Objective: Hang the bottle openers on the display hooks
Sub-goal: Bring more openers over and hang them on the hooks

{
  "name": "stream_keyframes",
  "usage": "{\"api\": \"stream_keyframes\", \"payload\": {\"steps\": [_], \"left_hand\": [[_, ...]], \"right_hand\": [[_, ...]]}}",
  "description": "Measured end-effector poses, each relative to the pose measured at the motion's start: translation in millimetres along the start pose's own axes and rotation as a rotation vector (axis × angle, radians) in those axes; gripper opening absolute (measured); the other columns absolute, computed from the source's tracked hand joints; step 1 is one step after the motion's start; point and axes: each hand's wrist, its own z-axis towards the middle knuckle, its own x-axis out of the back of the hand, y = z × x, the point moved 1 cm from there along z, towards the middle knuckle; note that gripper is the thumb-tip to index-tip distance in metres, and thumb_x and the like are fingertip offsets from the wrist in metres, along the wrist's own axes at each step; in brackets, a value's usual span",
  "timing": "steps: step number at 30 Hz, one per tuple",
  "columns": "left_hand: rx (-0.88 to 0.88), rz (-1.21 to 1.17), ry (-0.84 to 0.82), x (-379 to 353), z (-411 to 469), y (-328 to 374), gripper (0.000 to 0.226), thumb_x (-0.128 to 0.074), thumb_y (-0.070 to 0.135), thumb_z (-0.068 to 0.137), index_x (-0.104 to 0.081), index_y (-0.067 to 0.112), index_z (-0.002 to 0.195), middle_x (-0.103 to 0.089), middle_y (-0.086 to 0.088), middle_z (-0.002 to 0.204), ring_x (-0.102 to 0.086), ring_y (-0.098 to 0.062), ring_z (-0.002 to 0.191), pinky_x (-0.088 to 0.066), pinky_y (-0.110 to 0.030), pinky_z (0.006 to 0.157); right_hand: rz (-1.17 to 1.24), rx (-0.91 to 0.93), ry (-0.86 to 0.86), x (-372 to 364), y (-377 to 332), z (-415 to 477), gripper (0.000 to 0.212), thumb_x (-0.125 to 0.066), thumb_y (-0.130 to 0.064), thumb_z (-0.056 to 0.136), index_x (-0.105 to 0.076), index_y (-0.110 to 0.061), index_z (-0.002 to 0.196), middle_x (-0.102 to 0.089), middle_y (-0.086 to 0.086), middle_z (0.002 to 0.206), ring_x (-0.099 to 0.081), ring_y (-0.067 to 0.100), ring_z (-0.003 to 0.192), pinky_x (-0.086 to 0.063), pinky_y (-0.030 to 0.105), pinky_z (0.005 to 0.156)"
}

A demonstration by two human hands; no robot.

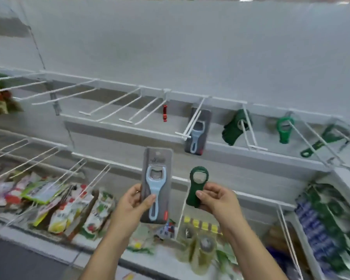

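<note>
Closest, my left hand (133,201) pinches the carded blue bottle opener (157,184) upright; my right hand (216,199) pinches the dark green bottle opener (197,186). Both are below the display hooks (193,120); 1 hung blue opener (198,134) there.

I count seven bottle openers. Two are blue on grey cards: the near blue carded opener (155,188) in my left hand (133,201) and the far blue carded opener (196,134), hanging. Two are dark green: the near dark green opener (196,186) in my right hand (216,199) and the far dark green opener (233,128), hanging. There is one bright green opener (283,128), one long green opener (321,142) at far right, and one red opener (165,116).
</note>
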Motion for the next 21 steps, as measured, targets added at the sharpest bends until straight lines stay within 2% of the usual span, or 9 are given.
{"api": "stream_keyframes", "payload": {"steps": [3, 9, 16, 21], "left_hand": [[-0.009, -0.023, -0.073, -34, 2, -1, 0.026, -0.066, -0.001, 0.089, -0.064, 0.011, 0.111, -0.078, -0.002, 0.098, -0.075, -0.016, 0.085, -0.059, -0.023, 0.065], [-0.061, -0.041, -0.114, -60, -12, 4, 0.024, -0.064, -0.001, 0.09, -0.061, 0.01, 0.111, -0.077, -0.006, 0.098, -0.074, -0.016, 0.086, -0.061, -0.025, 0.07], [-0.112, -0.082, -0.067, -45, -33, 15, 0.027, -0.065, 0.0, 0.088, -0.061, 0.014, 0.111, -0.077, -0.007, 0.099, -0.073, -0.02, 0.092, -0.06, -0.032, 0.079], [-0.14, -0.064, -0.117, -37, -26, 28, 0.035, -0.07, 0.009, 0.083, -0.061, 0.013, 0.116, -0.076, -0.008, 0.105, -0.072, -0.026, 0.1, -0.056, -0.043, 0.089]], "right_hand": [[0.011, 0.019, 0.091, 43, -3, -10, 0.024, -0.07, 0.004, 0.086, -0.066, 0.0, 0.11, -0.075, 0.022, 0.097, -0.073, 0.034, 0.092, -0.061, 0.04, 0.08], [0.034, 0.061, 0.129, 85, -6, -30, 0.02, -0.068, 0.004, 0.087, -0.07, -0.007, 0.104, -0.078, 0.011, 0.092, -0.075, 0.026, 0.089, -0.059, 0.039, 0.08], [0.04, 0.055, 0.085, 75, -7, -39, 0.022, -0.069, 0.004, 0.086, -0.069, -0.004, 0.106, -0.078, 0.014, 0.096, -0.075, 0.03, 0.092, -0.059, 0.043, 0.084], [0.066, 0.087, 0.102, 55, -16, -42, 0.021, -0.067, 0.005, 0.087, -0.07, -0.006, 0.105, -0.078, 0.012, 0.094, -0.075, 0.028, 0.091, -0.059, 0.04, 0.082]]}}
